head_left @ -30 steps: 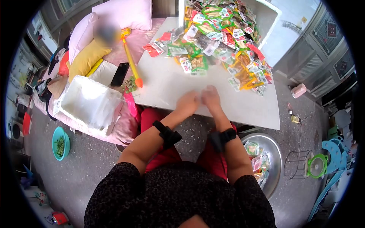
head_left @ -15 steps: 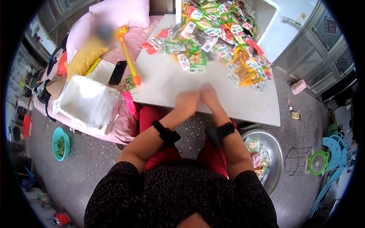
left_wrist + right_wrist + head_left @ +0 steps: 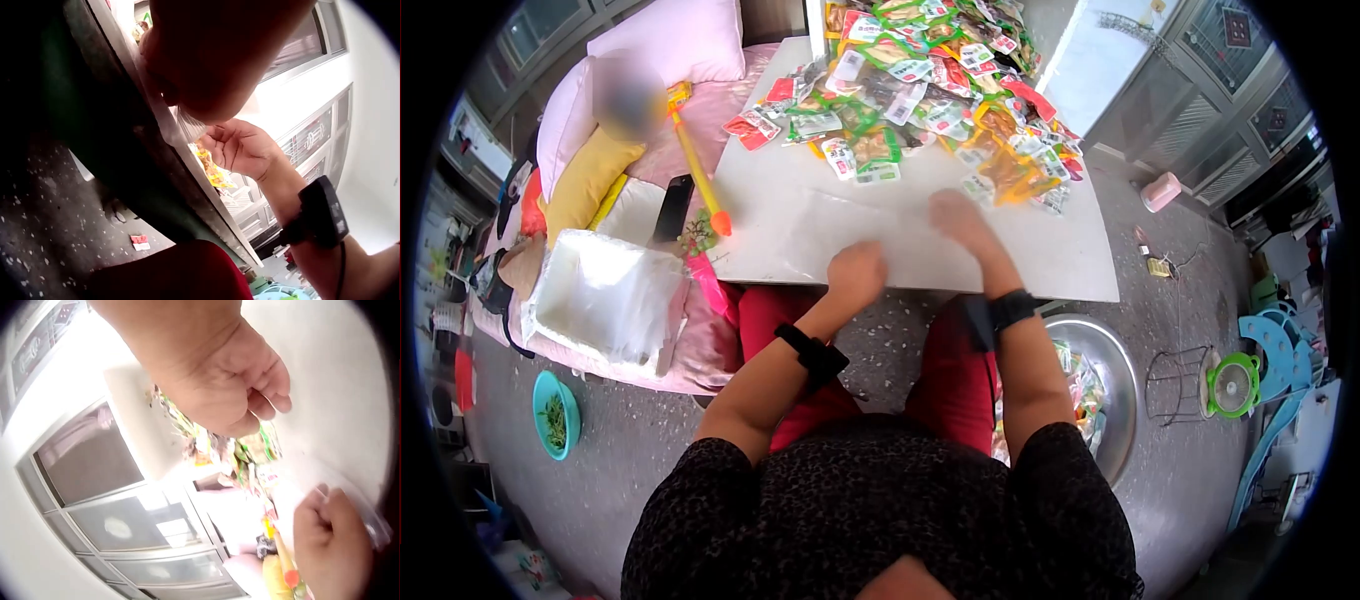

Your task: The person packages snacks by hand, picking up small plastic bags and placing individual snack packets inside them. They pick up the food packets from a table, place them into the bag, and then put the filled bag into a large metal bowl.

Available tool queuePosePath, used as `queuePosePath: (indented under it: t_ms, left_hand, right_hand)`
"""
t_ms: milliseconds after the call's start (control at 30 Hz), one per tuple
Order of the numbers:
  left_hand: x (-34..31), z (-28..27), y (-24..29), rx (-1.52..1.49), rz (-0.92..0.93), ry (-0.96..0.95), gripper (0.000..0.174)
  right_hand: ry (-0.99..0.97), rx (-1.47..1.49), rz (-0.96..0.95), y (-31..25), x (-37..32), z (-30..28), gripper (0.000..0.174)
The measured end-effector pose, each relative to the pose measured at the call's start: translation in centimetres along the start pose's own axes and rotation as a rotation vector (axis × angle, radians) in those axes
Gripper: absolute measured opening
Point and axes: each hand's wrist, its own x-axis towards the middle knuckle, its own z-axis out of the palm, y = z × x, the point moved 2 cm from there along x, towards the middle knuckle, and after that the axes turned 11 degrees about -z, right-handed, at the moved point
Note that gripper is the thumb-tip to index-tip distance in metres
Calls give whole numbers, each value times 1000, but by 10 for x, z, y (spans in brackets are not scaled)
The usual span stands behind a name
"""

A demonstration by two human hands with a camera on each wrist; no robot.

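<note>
My left hand (image 3: 858,272) is at the table's near edge, pinching clear plastic film (image 3: 830,225) that lies across the tabletop. In the right wrist view the left hand (image 3: 331,544) has thumb and fingers closed on the film (image 3: 369,519). The right hand (image 3: 962,218) hovers over the table to the right; its fingers (image 3: 275,403) are loosely bent with nothing visible in them. From the left wrist view, the right palm (image 3: 240,149) appears just beyond the gathered plastic (image 3: 187,125). Colourful sealed food packets (image 3: 875,150) lie heaped beyond both hands.
The packet heap spills from a white box (image 3: 1055,40) at the table's back. At lower right, a metal basin (image 3: 1115,400) holds more packets. To the left are a white foam box (image 3: 605,290), a phone (image 3: 672,208) and a yellow stick (image 3: 695,165).
The hands, close together before, have moved apart, the right one rightwards. Clear film now shows across the table beside the left hand. The head view has shifted.
</note>
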Motion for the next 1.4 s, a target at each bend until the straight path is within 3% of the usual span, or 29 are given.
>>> queuePosePath:
  t_ms: [33, 67, 100, 167, 267, 367, 467, 567, 667, 700, 800, 833, 900, 967, 1067, 1167, 1267, 1367, 1400]
  left_hand:
    - [1, 3, 0, 11, 9, -10, 11]
    - [2, 6, 0, 22, 17, -18, 12]
    - [3, 8, -1, 34, 24, -26, 13]
    - [3, 6, 2, 46, 12, -33, 16]
    - [4, 1, 6, 43, -7, -44, 20]
    - [4, -3, 8, 34, -35, -77, 22]
    - [5, -1, 5, 34, -41, -85, 22]
    - [4, -1, 4, 30, -19, -67, 22]
    - [2, 0, 3, 34, -5, -58, 22]
    - [3, 0, 4, 35, -2, -55, 22]
    - [3, -4, 8, 37, -11, -71, 22]
    - [3, -3, 6, 39, -1, -55, 21]
    - [1, 1, 3, 43, 12, -26, 21]
    - [1, 2, 2, 47, -5, -42, 22]
    - [0, -2, 4, 50, -12, -74, 21]
    - [1, -2, 5, 45, -7, -57, 21]
    - [-2, -2, 5, 57, -25, -71, 19]
    - [1, 4, 5, 67, -58, -82, 18]
    - [1, 7, 4, 70, -72, -85, 18]
  right_hand:
    - [177, 45, -126, 29, 1, -14, 22]
    - [248, -172, 75, 36, 6, -32, 20]
    - [291, -460, -8, 53, 13, -48, 20]
    - [349, -649, 30, 105, 23, -73, 28]
    - [413, -613, 308, 83, 22, -108, 39]
    - [165, -910, 476, 60, 29, -112, 47]
    - [-106, -973, 597, 68, 42, -98, 44]
    - [-175, -985, 403, 44, 39, -80, 40]
    - [-348, -727, 141, 79, 32, -54, 33]
    - [-333, -816, 37, 51, 27, -51, 29]
    - [-422, -743, 19, 19, 12, -41, 24]
    - [-328, -565, -77, 29, 7, -37, 28]
    - [-77, -545, 90, 35, -5, -44, 33]
    - [-49, -774, 311, 22, -13, -48, 45]
    - [-67, -738, 540, 17, -19, -42, 49]
    - [-174, -758, 473, 1, -19, -43, 49]
    - [-187, -583, 416, 25, -22, -37, 41]
    - [71, -573, 132, 39, -36, -31, 26]
    - [86, -495, 117, 34, -37, -32, 22]
